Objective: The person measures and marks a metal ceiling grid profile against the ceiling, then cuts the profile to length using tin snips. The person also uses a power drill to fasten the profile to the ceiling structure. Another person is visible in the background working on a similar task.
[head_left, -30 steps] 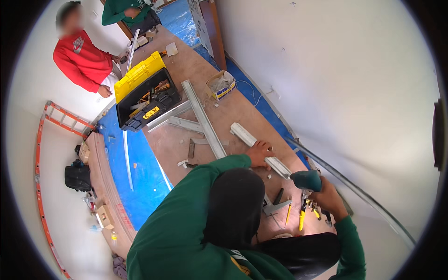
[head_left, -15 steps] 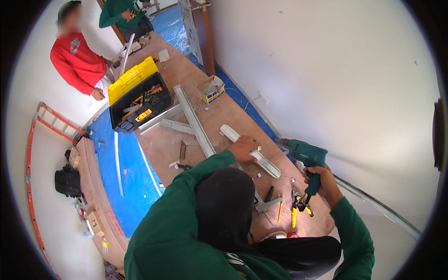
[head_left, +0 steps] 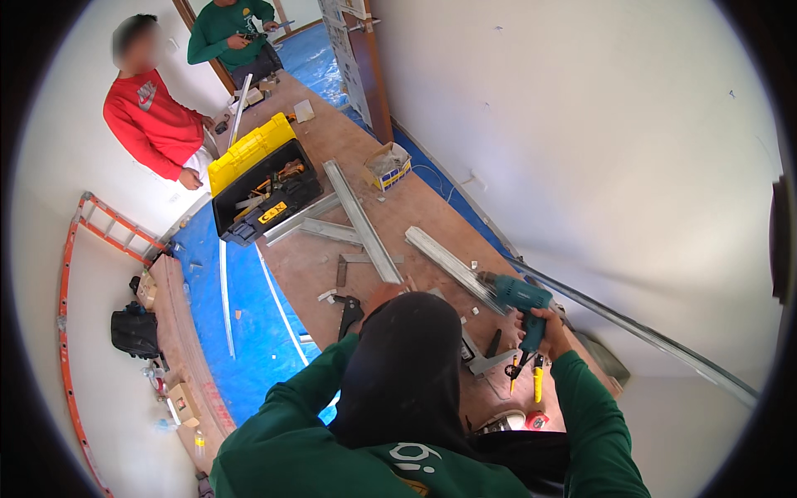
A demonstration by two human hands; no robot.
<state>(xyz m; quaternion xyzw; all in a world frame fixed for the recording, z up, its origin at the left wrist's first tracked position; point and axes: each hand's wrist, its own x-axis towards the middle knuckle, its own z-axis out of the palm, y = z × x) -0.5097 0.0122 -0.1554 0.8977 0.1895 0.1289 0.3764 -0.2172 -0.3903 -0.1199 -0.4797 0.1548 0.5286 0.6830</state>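
Observation:
My right hand (head_left: pixel 553 334) is wrapped round the handle of a green power drill (head_left: pixel 523 296). The drill's front end points left, over the near end of a short ribbed metal profile (head_left: pixel 448 259) on the table. My left hand (head_left: pixel 387 292) is at the near end of a long metal channel (head_left: pixel 362 221); my raised knee (head_left: pixel 407 357) in black hides much of it, so its grip cannot be made out. Beside it lies a black-handled tool (head_left: pixel 350 315). Below the drill are a metal square (head_left: pixel 486 358) and a yellow-handled hand tool (head_left: pixel 538 380).
An open black and yellow toolbox (head_left: pixel 270 178) stands on the table (head_left: pixel 332 137), with a small carton (head_left: pixel 388 166) to its right. A long metal rail (head_left: pixel 647 330) runs along the right. Two people stand at the far end. Blue sheeting (head_left: pixel 241 307) and an orange ladder (head_left: pixel 63 332) are left.
My left hand has left the short profile and moved left to the long channel. The drill in my right hand has moved left and down, over the short profile's end.

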